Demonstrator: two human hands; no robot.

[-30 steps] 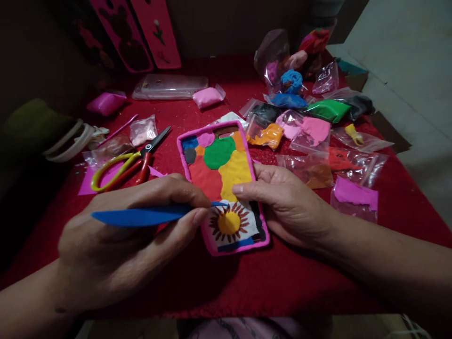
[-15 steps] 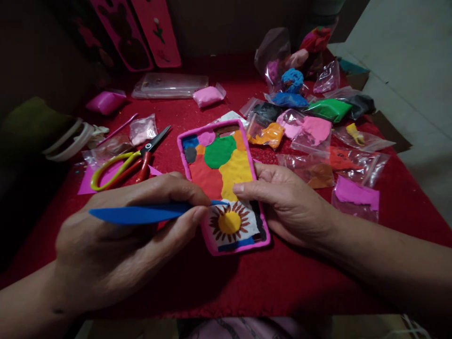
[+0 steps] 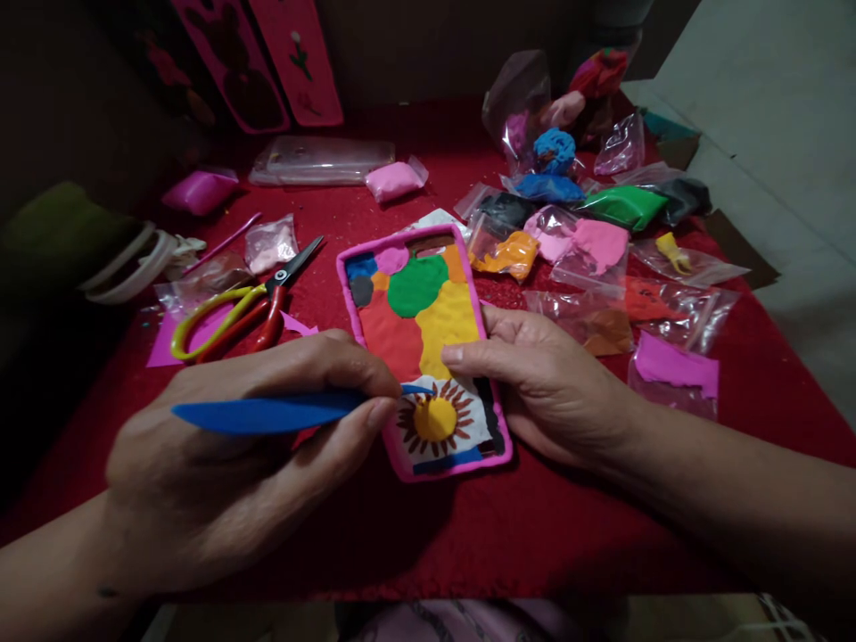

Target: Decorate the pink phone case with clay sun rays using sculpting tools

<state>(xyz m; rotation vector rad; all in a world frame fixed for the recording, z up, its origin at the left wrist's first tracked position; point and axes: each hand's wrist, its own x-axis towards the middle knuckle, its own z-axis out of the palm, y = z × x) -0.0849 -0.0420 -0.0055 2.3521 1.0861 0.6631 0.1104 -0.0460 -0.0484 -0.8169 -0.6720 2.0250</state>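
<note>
A blue clay modelling tool (image 3: 267,414) is pinched between the thumb and fingers of my left hand (image 3: 267,446). Its thin tip rests at the upper petals of a clay sunflower (image 3: 435,419), which has a yellow centre and brown petals on a white patch. The flower is part of a phone case (image 3: 394,343) covered in coloured clay patches, with a raised pink rim. My right hand (image 3: 535,374) grips the case by its right edge, thumb on the yellow patch, other fingers mostly hidden behind.
Left of the case lie yellow-and-red scissors (image 3: 247,308) and a pink stick (image 3: 224,242). Clear cases (image 3: 321,162) and a pink clay packet (image 3: 394,181) sit behind. Several bags of coloured clay, including a green one (image 3: 625,207), cover the right of the red cloth (image 3: 602,535).
The tool tip has shifted slightly down towards the flower's upper petals, and my left hand has moved a little with it. My right hand and the case stay almost still.
</note>
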